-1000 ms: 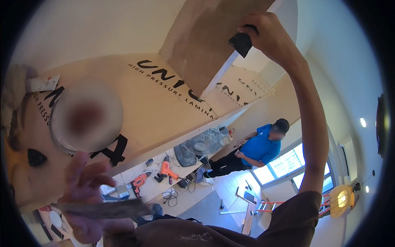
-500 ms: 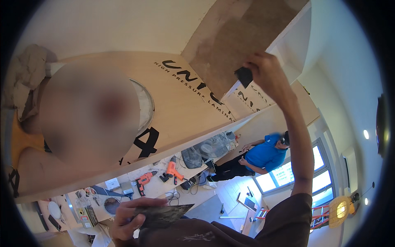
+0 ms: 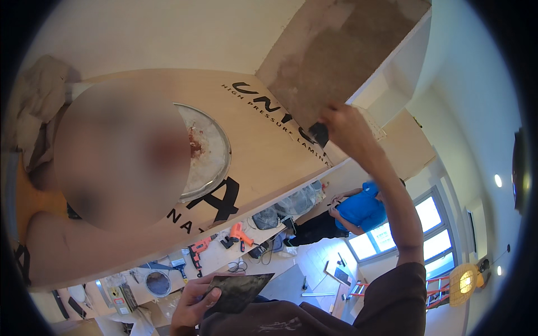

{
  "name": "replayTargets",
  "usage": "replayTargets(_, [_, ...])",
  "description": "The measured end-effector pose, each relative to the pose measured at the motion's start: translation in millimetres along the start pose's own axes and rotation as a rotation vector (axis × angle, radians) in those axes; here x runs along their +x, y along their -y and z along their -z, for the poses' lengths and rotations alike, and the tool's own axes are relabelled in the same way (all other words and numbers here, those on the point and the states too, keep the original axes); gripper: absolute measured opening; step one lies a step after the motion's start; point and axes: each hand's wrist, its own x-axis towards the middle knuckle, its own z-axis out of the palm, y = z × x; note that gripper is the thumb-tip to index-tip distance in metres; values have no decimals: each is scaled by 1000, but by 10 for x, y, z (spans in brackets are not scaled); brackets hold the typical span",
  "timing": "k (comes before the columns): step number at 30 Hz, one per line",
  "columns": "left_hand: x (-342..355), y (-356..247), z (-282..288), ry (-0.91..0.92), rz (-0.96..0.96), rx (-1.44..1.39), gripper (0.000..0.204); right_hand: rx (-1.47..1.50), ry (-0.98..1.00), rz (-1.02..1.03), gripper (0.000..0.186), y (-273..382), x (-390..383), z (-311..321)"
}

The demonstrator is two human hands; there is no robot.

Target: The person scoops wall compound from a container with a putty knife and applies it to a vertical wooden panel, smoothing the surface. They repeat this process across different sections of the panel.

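1. Right hand (image 3: 346, 127): fingers pinch the scraper (image 3: 319, 134) at the panel's (image 3: 342, 53) lower end; contact with the panel unclear.
2. Left hand (image 3: 193, 299): thumb and fingers clamp the smeared plate (image 3: 244, 291) by its left end.
3. Handling (judged): both light; scraper probably slightly flexible, plate stiffer, possibly slippery. Grip by rear edges.

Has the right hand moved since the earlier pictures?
Yes. Against the brown panel, the right hand has moved down along its pale edge, toward the panel's lower corner at the printed board.
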Motion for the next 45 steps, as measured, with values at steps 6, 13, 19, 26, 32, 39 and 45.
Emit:
replayTargets(6, [14,59,47,-42,-17,-24,35,-35,46,-15,12,176,-2,-5])
replayTargets(13, [4,265,-101,-131,-87,-46,28,411,-534,-296,3,336,-534,698])
replayTargets(19, [99,600,-230,-39,78,285,30,1275,-545,-895,10,800,-2182,-150])
replayTargets(26, [681,841,-480,335,-9,33,27,2185,-704,-1206,9,1521,-2740,-948])
replayTargets(32, [1347,667,-1158,342,-154,229,37,1835,-829,-989,11,1340,-2512,-854])
replayTargets(39, [1562,600,-1326,141,-70,450,35,2264,-702,-694,14,1031,-2511,-1000])
replayTargets(45, [1803,276,-1807,161,-200,564,43,1708,-887,-346,17,-135,-2404,-1018])
